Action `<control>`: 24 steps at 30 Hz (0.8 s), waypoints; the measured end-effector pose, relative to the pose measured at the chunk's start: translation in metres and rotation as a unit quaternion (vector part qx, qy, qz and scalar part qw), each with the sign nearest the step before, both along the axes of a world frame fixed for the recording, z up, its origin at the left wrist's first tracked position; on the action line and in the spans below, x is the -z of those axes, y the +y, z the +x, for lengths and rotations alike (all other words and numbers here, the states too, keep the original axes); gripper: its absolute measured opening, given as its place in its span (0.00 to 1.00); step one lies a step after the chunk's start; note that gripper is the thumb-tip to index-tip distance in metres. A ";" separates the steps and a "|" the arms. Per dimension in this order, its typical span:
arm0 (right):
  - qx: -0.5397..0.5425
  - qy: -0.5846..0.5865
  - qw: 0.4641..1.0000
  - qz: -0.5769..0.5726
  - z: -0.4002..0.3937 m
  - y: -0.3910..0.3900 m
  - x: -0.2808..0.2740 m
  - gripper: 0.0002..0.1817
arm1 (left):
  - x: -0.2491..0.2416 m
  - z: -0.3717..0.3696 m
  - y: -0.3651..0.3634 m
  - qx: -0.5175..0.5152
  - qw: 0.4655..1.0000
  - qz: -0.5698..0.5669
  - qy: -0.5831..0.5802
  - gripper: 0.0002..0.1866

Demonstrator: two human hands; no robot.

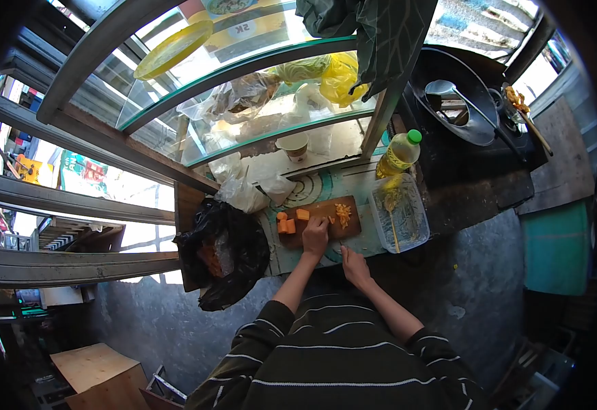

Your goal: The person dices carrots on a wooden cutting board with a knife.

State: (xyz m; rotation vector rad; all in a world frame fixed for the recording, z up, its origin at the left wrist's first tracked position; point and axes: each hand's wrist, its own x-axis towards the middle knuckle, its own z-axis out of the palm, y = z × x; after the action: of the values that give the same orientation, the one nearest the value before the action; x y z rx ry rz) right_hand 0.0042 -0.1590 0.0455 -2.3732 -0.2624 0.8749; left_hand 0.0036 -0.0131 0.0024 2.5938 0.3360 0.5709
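Note:
A brown cutting board (317,238) lies on the counter. On its left part are several orange chunks (286,225), and on its right part a heap of small cut orange pieces (343,213). My left hand (315,236) rests over the middle of the board, fingers pressed down on a small orange piece. My right hand (354,264) is at the board's front edge, closed around a knife whose handle is mostly hidden and whose blade is hard to make out. Right of the board stands a clear plastic container (408,236) with a yellow spoon-like utensil (393,219) in it.
A black plastic bag (254,256) sits left of the board. Behind the container stands an oil bottle (399,156) with a green cap. A glass display case (257,147) rises behind the board. A wok (459,99) with a ladle is on the stove at the back right.

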 end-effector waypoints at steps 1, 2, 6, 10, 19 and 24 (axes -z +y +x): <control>-0.001 0.002 1.000 -0.002 0.001 0.001 0.002 0.27 | 0.000 0.000 0.000 0.002 1.000 -0.006 -0.005 0.06; -0.001 -0.007 1.000 -0.001 0.005 0.005 0.006 0.27 | 0.000 0.000 0.000 0.004 1.000 -0.012 -0.010 0.06; 0.001 -0.043 0.998 0.037 0.020 0.021 0.023 0.26 | -0.008 -0.002 -0.002 0.007 1.000 -0.002 0.018 0.07; 0.009 -0.027 0.999 0.038 0.010 0.012 0.010 0.27 | -0.002 0.001 0.001 0.007 1.000 -0.005 -0.006 0.07; -0.009 -0.024 1.000 -0.002 0.013 0.013 0.012 0.28 | 0.003 0.000 -0.002 -0.006 1.000 -0.024 -0.013 0.06; 0.012 -0.031 0.998 0.044 0.019 0.020 0.015 0.28 | -0.003 -0.001 0.000 0.005 1.000 -0.008 0.009 0.07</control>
State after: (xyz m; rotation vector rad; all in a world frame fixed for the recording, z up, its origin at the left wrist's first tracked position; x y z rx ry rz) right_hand 0.0227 -0.1392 0.0303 -2.3189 -0.2915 0.7640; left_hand 0.0022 -0.0126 0.0058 2.5851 0.3324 0.5401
